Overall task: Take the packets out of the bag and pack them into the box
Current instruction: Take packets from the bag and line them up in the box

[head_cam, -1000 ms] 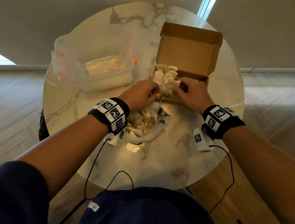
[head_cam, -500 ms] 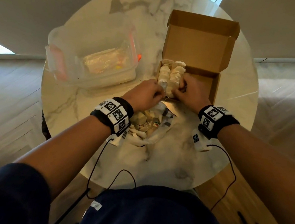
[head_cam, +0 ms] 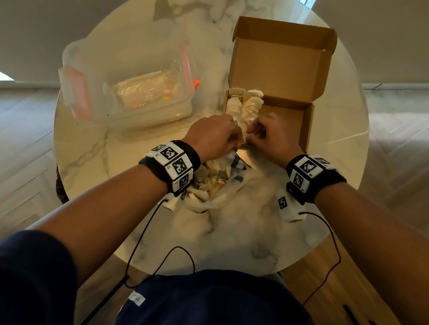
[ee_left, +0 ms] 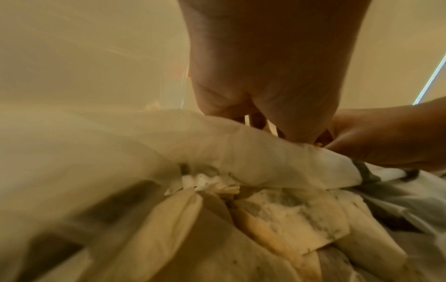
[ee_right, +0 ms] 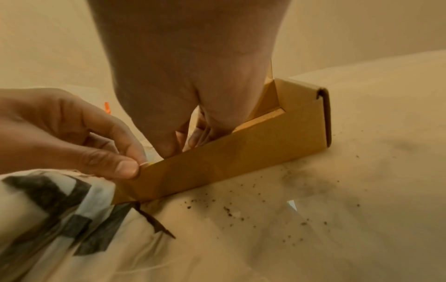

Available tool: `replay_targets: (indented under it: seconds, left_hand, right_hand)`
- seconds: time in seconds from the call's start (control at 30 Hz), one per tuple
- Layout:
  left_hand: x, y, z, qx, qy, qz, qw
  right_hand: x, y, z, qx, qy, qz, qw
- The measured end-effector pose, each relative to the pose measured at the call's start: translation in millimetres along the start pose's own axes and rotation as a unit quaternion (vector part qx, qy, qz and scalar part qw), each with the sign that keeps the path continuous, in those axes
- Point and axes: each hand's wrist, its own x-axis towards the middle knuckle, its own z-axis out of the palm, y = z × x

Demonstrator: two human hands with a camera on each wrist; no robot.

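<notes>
An open cardboard box (head_cam: 308, 128) stands on the round marble table, lid upright. Two rows of pale packets (head_cam: 242, 106) fill its left side. In front of it lies the white bag (head_cam: 226, 201) with black print, mouth open, holding several more packets (ee_left: 289, 215). Both hands meet at the box's front left corner. My left hand (ee_right: 135, 167) pinches a thin packet string against the box's front wall (ee_right: 241, 158). My right hand (ee_right: 185, 141) reaches over that wall, fingers curled down on a packet inside. What lies under its fingertips is hidden.
A clear plastic container (head_cam: 135, 90) with orange clips sits left of the box. Dark crumbs (ee_right: 241, 206) dot the marble (head_cam: 253, 234) to the right of the bag. Black cables (head_cam: 145, 235) hang from both wristbands over the table's near edge.
Both hands have drawn together at the box's front left corner. The right hand has dipped lower into the box beside the packet rows.
</notes>
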Motion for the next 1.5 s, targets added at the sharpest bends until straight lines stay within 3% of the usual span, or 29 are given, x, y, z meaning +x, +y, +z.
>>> replay_targets:
  seconds: [0.27, 0.4, 0.53, 1.03, 1.17, 1.5]
  left_hand:
    - [10, -2, -12, -0.064, 0.059, 0.011, 0.996]
    - [12, 0, -13, -0.023, -0.003, 0.031, 0.999]
    - [5, -4, -9, -0.038, 0.022, 0.014, 0.999]
    - [-69, -16, -18, -0.06, 0.085, 0.028, 0.994]
    - [-93, -15, -10, -0.075, 0.051, 0.032, 0.995]
    - [-131, -19, 13, -0.006, -0.097, -0.019, 0.995]
  right_hand:
    - [-2, 4, -2, 0.063, -0.02, 0.003, 0.998]
    - [-4, 5, -4, 0.063, -0.019, -0.007, 0.998]
    - [-8, 6, -8, 0.067, -0.024, -0.01, 0.997]
    - [-34, -27, -24, 0.052, 0.06, -0.073, 0.994]
    - [-47, -44, -16, 0.059, 0.049, -0.122, 0.99]
    - [-77, -61, 15, 0.049, -0.088, -0.144, 0.984]
